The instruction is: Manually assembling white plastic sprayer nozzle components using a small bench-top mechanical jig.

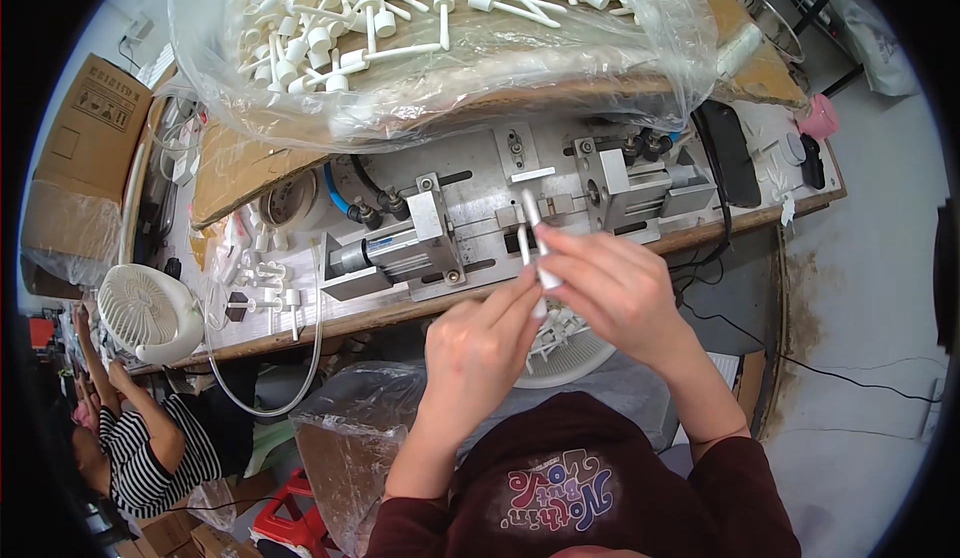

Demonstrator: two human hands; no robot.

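Note:
My left hand (480, 343) pinches a white plastic stick part (524, 246) with its thin end pointing away from me. Close beside it, my right hand (620, 288) grips another white plastic stick part (531, 208), also pointing away. The lower ends of both parts are partly covered by my fingers. Both hands hover over the front edge of a metal fixture (480, 233), where two air cylinders (395, 248) face a small centre block. Below my hands, partly hidden by them, a round white basket (590, 363) holds more white parts.
A clear plastic bag (420, 108) heaped with white stick parts lies on cardboard beyond the fixture. At left are a white fan (148, 313), a hose and loose white parts (268, 293). A black case (730, 153) lies right. A person in stripes (160, 458) works nearby.

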